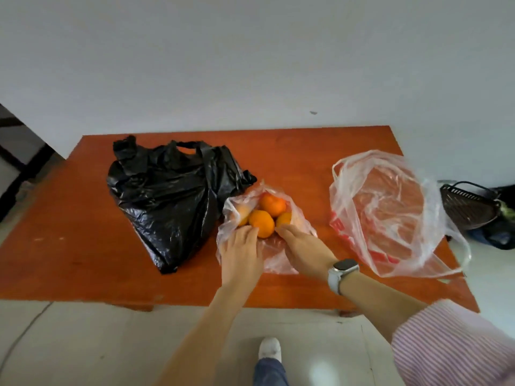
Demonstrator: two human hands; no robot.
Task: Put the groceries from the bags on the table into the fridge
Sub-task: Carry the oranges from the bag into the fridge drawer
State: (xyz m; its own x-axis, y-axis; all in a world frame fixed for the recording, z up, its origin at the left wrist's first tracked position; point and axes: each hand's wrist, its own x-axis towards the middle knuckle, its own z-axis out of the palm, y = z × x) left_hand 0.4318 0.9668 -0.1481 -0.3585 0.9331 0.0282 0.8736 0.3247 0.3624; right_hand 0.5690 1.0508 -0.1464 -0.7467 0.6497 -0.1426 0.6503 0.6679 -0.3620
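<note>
Orange table (83,246): black bag (167,196) beside oranges (262,222)

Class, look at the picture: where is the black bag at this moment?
In the head view the black bag lies on the left half of the table, just left of the small clear bag of oranges.

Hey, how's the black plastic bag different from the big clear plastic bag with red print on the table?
The black plastic bag is opaque, so its contents are hidden; the big clear plastic bag with red print is see-through and looks empty. The black bag lies to the left of the small clear bag of oranges; the clear printed one lies to its right. Both rest crumpled on the orange-brown wooden table, and neither hand touches them.
</note>
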